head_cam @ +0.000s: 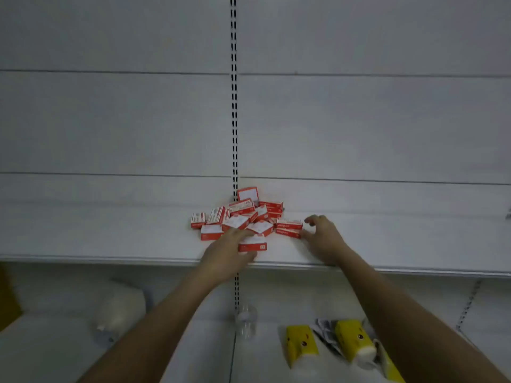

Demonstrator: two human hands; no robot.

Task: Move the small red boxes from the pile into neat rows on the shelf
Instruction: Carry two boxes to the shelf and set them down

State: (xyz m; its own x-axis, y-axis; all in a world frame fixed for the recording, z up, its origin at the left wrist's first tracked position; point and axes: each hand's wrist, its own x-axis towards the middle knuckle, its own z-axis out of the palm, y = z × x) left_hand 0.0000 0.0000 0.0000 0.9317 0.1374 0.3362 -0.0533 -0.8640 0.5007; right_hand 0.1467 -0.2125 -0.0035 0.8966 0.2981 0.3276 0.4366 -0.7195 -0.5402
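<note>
From the head view, a loose pile of small red-and-white cardboard boxes (243, 217) lies heaped on the white metal shelf (110, 239), just in front of the slotted upright strip (234, 106) of the pale back panel. No rows are formed; the boxes lie at all angles, some flat, some on edge, one propped at the pile's 12 o'clock.

The left hand (225, 254) reaches in at the pile's 6 o'clock. Its grip pinches one small red box (252, 243), thumb under the box's near edge and fingers over its top, at the front edge of the heap.

The right hand (322, 239) is at the pile's 3 o'clock, its grip spread, thumb and fingers curved apart around the ends of two stacked red boxes (289, 228); whether the fingertips touch them I cannot tell.

On the lower shelf, at 5 o'clock, lie two yellow packs (301, 344) and, at 6 o'clock, a clear plastic bottle (245, 320); a blurred whitish bag (119, 308) sits at 7 o'clock.
</note>
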